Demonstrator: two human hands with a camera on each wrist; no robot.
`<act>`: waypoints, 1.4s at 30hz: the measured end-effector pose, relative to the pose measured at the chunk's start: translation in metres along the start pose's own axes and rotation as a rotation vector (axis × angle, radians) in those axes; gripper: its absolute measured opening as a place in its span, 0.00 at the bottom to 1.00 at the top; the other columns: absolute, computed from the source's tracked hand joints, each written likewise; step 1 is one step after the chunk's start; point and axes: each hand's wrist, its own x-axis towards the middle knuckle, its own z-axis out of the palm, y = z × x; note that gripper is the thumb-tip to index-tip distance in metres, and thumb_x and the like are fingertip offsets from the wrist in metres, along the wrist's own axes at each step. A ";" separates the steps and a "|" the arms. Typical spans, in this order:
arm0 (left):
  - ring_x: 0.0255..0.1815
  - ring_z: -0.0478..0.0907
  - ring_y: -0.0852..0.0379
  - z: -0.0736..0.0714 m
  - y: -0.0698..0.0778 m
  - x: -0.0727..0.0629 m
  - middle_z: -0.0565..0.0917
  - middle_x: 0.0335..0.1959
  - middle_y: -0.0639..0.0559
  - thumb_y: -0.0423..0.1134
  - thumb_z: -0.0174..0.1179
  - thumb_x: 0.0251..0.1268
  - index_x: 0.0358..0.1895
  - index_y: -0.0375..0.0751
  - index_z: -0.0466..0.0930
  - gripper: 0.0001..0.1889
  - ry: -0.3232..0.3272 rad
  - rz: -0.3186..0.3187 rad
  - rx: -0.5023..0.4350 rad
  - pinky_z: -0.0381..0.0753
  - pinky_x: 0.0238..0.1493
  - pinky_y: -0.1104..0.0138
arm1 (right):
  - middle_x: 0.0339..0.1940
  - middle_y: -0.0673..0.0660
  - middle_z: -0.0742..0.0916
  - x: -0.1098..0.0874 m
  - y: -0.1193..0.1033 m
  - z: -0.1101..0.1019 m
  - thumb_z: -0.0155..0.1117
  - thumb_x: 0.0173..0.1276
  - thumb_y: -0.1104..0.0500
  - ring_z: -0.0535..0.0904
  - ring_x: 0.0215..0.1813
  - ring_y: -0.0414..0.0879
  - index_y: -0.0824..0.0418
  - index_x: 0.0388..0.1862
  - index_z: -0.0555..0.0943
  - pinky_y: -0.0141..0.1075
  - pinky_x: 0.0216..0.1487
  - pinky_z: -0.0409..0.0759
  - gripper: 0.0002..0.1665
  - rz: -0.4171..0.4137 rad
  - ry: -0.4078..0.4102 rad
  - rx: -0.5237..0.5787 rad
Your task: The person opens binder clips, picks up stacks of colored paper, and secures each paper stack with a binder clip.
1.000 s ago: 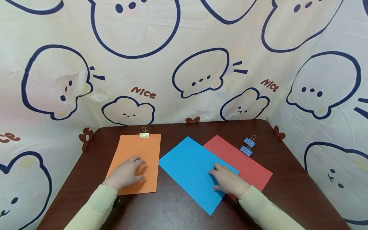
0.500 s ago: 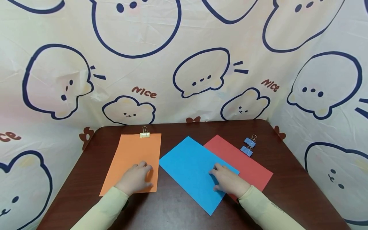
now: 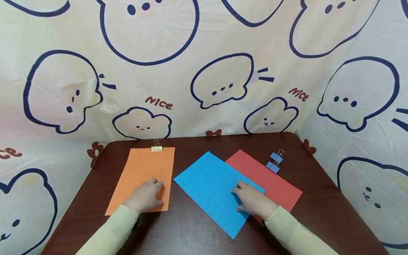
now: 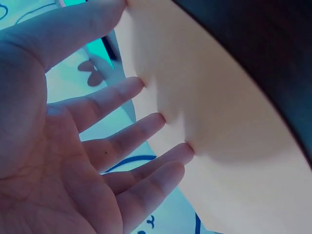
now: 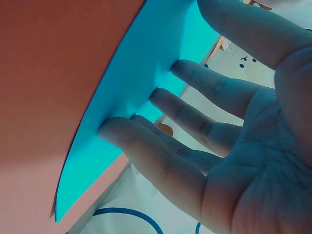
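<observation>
My left hand rests its spread fingertips on the lower part of an orange sheet of paper. In the left wrist view the fingers are only slightly bent, and the sheet looks pale. A gold binder clip grips that sheet's top edge. To the right, my right hand touches a slanted blue sheet of paper near its right edge. Its fingertips meet the blue surface in the right wrist view. Partly beneath the blue sheet lies a red sheet of paper.
Two blue binder clips, one farther back and one nearer, lie beyond the red sheet's upper right edge. All this is on a dark brown table, with a cartoon-printed cloth hanging behind and at the sides.
My left hand first shifted right over the orange sheet, then slid slightly left along with it and its clip, leaving a gap to the blue sheet's corner. My right hand stayed still.
</observation>
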 end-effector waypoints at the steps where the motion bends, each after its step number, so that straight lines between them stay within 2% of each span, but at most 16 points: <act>1: 0.39 0.81 0.48 -0.001 -0.002 0.001 0.81 0.52 0.41 0.42 0.80 0.51 0.56 0.37 0.82 0.29 -0.004 -0.006 -0.006 0.85 0.45 0.52 | 0.52 0.62 0.80 0.000 0.000 0.000 0.83 0.56 0.55 0.76 0.48 0.50 0.66 0.61 0.82 0.43 0.42 0.85 0.35 0.001 0.001 0.000; 8: 0.38 0.82 0.48 -0.008 -0.014 0.003 0.80 0.52 0.39 0.39 0.79 0.52 0.57 0.35 0.81 0.29 -0.020 -0.043 -0.030 0.85 0.44 0.52 | 0.52 0.62 0.80 0.000 0.000 0.000 0.83 0.56 0.55 0.76 0.48 0.50 0.66 0.61 0.82 0.43 0.43 0.85 0.35 0.004 0.005 -0.002; 16: 0.48 0.83 0.41 -0.011 -0.032 0.004 0.78 0.59 0.35 0.38 0.77 0.55 0.61 0.34 0.79 0.30 -0.060 -0.104 -0.068 0.84 0.49 0.49 | 0.52 0.62 0.80 -0.001 -0.002 -0.001 0.83 0.56 0.55 0.77 0.49 0.50 0.67 0.61 0.82 0.43 0.42 0.86 0.35 0.000 0.008 0.008; 24: 0.54 0.81 0.37 -0.017 -0.047 0.005 0.77 0.59 0.33 0.36 0.77 0.55 0.59 0.32 0.79 0.28 -0.052 -0.116 -0.084 0.83 0.53 0.46 | 0.52 0.62 0.80 -0.001 -0.001 -0.001 0.83 0.56 0.56 0.77 0.48 0.51 0.67 0.60 0.82 0.43 0.42 0.86 0.35 -0.007 0.014 0.014; 30: 0.59 0.78 0.31 -0.018 -0.058 0.006 0.75 0.63 0.29 0.36 0.77 0.55 0.60 0.31 0.78 0.30 -0.062 -0.137 -0.114 0.81 0.55 0.44 | 0.52 0.62 0.80 -0.001 -0.001 0.000 0.83 0.56 0.56 0.77 0.48 0.50 0.67 0.61 0.82 0.43 0.42 0.86 0.35 -0.003 0.016 0.013; 42: 0.59 0.76 0.27 -0.027 -0.078 0.004 0.74 0.63 0.26 0.36 0.77 0.54 0.60 0.30 0.78 0.30 -0.069 -0.141 -0.127 0.80 0.54 0.42 | 0.53 0.62 0.80 -0.002 0.000 0.003 0.83 0.57 0.56 0.77 0.49 0.51 0.66 0.61 0.82 0.43 0.43 0.86 0.35 0.005 0.020 0.012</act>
